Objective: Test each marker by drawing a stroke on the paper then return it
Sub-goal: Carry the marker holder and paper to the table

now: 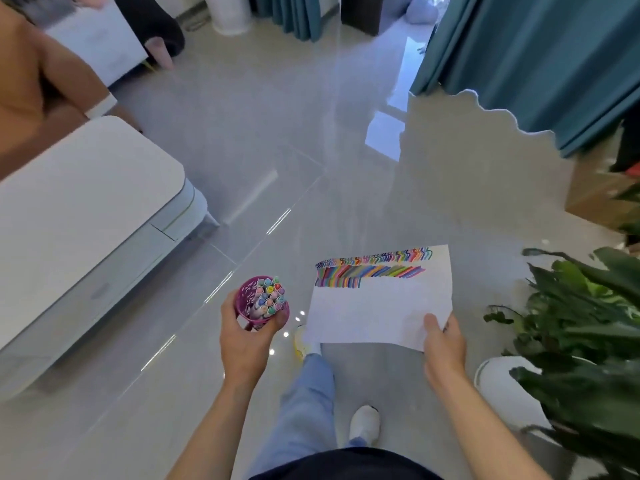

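Observation:
My left hand [244,336] grips a purple perforated cup [261,299] packed with several capped markers [270,294], held upright above the floor. My right hand [443,344] pinches the near right corner of a white sheet of paper [377,313], thumb on top. Rows of many-coloured strokes [374,266] run along the sheet's far edge; the rest of the sheet is blank. Both things are carried in the air in front of me, about a hand's width apart.
I stand on a glossy grey tiled floor [242,140], my legs and white shoes [363,424] below. A white low table [79,209] lies at the left. A leafy plant in a white pot [581,341] stands close at the right. Teal curtains [540,57] hang at the back right.

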